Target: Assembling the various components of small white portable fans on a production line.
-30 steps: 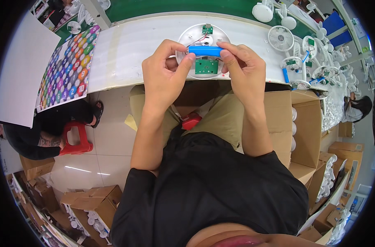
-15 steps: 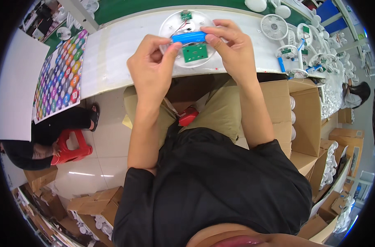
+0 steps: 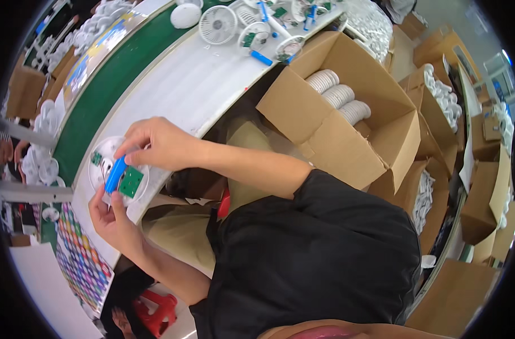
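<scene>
A blue cylindrical battery (image 3: 116, 174) lies slantwise over the inside of a round white fan base (image 3: 96, 176) on the table. My right hand (image 3: 167, 146) pinches its far end between thumb and fingers. At the near end, my left hand (image 3: 120, 227) has its thumb and fingertips closed on the battery. Next to the battery, a green circuit board (image 3: 132, 182) sits in the base, and a smaller green board (image 3: 96, 159) is by the rim. Thin wires run between them, partly hidden by the battery and my fingers.
Fan parts with boards and batteries, including a fan grille (image 3: 218, 25), lie farther along the white table (image 3: 184, 85). A cardboard box (image 3: 331, 135) with stacked white discs stands at right. A co-worker's hand (image 3: 122, 321) shows by a red stool (image 3: 158, 313).
My view has swung to the right, so the base and both hands now appear farther left and the cardboard boxes show more fully. Both hands keep hold of the battery.
</scene>
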`<act>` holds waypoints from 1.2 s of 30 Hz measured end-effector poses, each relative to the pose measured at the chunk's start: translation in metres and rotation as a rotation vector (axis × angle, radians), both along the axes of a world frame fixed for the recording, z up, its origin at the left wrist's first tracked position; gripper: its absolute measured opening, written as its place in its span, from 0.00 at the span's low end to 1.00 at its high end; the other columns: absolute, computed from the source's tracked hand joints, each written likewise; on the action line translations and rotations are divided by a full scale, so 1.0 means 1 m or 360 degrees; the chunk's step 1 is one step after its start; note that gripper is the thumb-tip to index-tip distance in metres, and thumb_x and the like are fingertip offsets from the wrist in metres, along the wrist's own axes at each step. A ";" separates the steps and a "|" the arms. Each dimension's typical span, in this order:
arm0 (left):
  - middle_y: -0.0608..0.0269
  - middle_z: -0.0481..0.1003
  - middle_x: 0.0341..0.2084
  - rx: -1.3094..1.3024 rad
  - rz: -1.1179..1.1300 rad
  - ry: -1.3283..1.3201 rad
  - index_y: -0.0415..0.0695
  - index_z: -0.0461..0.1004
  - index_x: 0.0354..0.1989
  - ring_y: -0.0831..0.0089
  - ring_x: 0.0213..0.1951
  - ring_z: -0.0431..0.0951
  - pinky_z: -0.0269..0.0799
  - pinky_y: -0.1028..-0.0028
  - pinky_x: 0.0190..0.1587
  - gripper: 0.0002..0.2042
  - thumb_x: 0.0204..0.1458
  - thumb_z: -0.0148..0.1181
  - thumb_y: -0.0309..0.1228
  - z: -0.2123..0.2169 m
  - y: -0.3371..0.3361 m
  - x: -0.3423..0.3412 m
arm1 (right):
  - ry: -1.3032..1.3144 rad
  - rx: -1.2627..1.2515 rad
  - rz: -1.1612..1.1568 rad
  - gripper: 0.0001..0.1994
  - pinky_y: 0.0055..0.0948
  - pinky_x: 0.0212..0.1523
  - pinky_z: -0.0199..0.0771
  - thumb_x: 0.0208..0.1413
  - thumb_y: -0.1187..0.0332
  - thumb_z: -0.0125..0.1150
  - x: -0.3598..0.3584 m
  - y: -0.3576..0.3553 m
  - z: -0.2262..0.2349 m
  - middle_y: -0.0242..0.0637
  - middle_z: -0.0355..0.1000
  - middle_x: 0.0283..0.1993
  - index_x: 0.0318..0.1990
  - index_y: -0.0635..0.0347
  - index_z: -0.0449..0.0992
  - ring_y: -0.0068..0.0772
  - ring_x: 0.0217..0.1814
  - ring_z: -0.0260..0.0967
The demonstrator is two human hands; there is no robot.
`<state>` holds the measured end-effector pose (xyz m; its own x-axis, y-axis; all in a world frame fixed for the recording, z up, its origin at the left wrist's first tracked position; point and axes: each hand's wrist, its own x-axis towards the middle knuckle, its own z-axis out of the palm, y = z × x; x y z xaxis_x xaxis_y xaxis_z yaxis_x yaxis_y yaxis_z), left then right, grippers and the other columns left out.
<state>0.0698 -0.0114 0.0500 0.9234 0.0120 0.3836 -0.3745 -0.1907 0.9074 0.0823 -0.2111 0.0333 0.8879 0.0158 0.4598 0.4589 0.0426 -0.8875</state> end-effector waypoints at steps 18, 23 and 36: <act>0.55 0.74 0.42 0.0139 0.0188 0.0165 0.40 0.71 0.51 0.68 0.42 0.73 0.71 0.71 0.45 0.15 0.60 0.51 0.35 -0.008 0.061 0.019 | 0.2212 -0.1347 -0.1846 0.23 0.40 0.54 0.70 0.53 0.59 0.56 -0.328 -0.546 -0.284 0.48 0.70 0.58 0.54 0.61 0.74 0.49 0.59 0.68; 0.55 0.75 0.41 -0.0227 0.0143 0.0104 0.38 0.71 0.48 0.66 0.42 0.74 0.72 0.68 0.44 0.16 0.60 0.48 0.38 -0.004 0.063 0.028 | 0.2124 -0.1757 -0.2050 0.31 0.42 0.60 0.64 0.53 0.50 0.57 -0.346 -0.556 -0.342 0.46 0.60 0.67 0.60 0.60 0.68 0.46 0.67 0.59; 0.56 0.67 0.53 0.0248 0.0078 0.0311 0.47 0.60 0.58 0.67 0.54 0.66 0.59 0.65 0.58 0.22 0.59 0.47 0.44 -0.008 0.034 0.028 | 0.2703 -0.0394 -0.2359 0.50 0.43 0.61 0.64 0.47 0.28 0.50 -0.366 -0.554 -0.347 0.54 0.57 0.67 0.65 0.67 0.59 0.51 0.64 0.61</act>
